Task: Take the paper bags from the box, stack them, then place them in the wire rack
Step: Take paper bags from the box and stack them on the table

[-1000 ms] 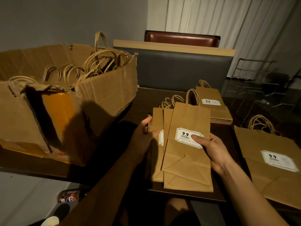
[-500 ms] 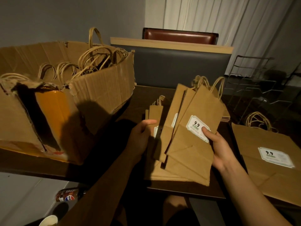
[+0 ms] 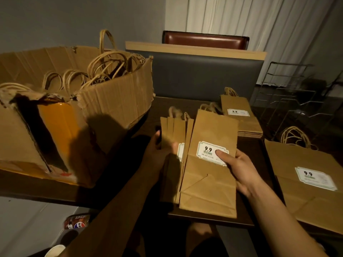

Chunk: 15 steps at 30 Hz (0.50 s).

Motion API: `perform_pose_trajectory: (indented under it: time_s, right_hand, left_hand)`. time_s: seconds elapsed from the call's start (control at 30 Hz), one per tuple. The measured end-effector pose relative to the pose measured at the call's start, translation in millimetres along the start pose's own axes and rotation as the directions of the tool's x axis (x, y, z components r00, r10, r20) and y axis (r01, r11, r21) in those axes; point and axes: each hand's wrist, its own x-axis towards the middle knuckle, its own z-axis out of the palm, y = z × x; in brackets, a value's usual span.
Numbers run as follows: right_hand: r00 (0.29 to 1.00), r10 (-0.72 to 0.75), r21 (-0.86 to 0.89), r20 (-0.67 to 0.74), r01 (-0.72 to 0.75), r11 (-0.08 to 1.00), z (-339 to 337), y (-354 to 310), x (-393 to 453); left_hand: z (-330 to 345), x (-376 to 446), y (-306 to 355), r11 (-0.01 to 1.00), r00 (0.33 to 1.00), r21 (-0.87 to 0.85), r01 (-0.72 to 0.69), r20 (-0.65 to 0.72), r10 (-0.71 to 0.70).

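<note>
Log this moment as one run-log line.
stage: stacking | left hand: grips fanned bags | right hand: holds front bag | wire rack: no bags visible

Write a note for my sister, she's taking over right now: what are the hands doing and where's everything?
Left hand grips the fanned small paper bags by their left edge. Right hand grips the top bag, thumb on its 9.9 label.
Done: a neat stack of small bags behind, large bags on the right.
Left: square up this bundle; more handles show in the cardboard box; the wire rack, far right, seems to hold no bags yet.
</note>
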Motion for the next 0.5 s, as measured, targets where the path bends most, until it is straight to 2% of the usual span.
perform_pose_trajectory:
  time_s: [0.17,0.27,0.37,0.5]
  right_hand:
    - [0.999,0.009,0.059,-0.036,-0.007,0.998,-3.9,-2.1,0.3]
    - [0.999,0.042,0.055,-0.021,-0.04,0.998,-2.9,-3.0,0.3]
    - [0.996,0.08,0.065,-0.028,-0.078,0.995,-3.8,-5.4,0.0]
    - [0.997,0.064,0.164,-0.034,-0.058,0.985,-9.3,-6.6,2.0]
  left_hand:
    - [1.6,-1.0,2.3,0.995,0.995,-0.032,0.092,0.051,-0.09]
    - [1.7,-1.8,1.9,0.995,0.995,-0.069,0.066,0.08,-0.061]
    - [2.4,-1.0,-0.5,0.997,0.999,-0.071,0.024,0.05,-0.021]
    - [3.3,-0.4,0.4,0.996,1.0,-0.091,0.01,-0.006,-0.011]
